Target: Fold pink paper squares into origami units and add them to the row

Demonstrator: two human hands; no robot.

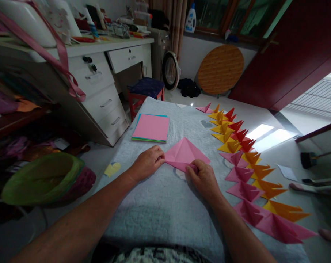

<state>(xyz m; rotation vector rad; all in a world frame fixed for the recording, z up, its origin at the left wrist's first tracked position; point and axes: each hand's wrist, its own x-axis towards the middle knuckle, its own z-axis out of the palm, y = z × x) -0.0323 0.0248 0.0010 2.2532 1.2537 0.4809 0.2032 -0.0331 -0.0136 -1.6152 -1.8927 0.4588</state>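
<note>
A pink sheet of origami paper point(184, 151), creased and partly folded, lies on the cloth-covered table point(154, 215) in front of me. My left hand point(150, 160) pinches its left corner between thumb and fingers. Along the lower right edge, my right hand point(202, 177) grips the paper, thumb below and fingers curled over the fold. Behind the left hand sits a stack of square coloured paper point(151, 128), pink on top with blue and green edges showing. To the right stand rows of folded paper cranes, with pink ones point(244, 190), yellow ones point(223, 128) and red ones point(240, 135).
A white desk point(91, 76) with drawers stands at the left, a stool point(146, 89) beside it. A green-lined bin point(45, 179) is on the floor left of the table. Farther back are a washing machine point(171, 71) with its door open and a round wooden board point(221, 69).
</note>
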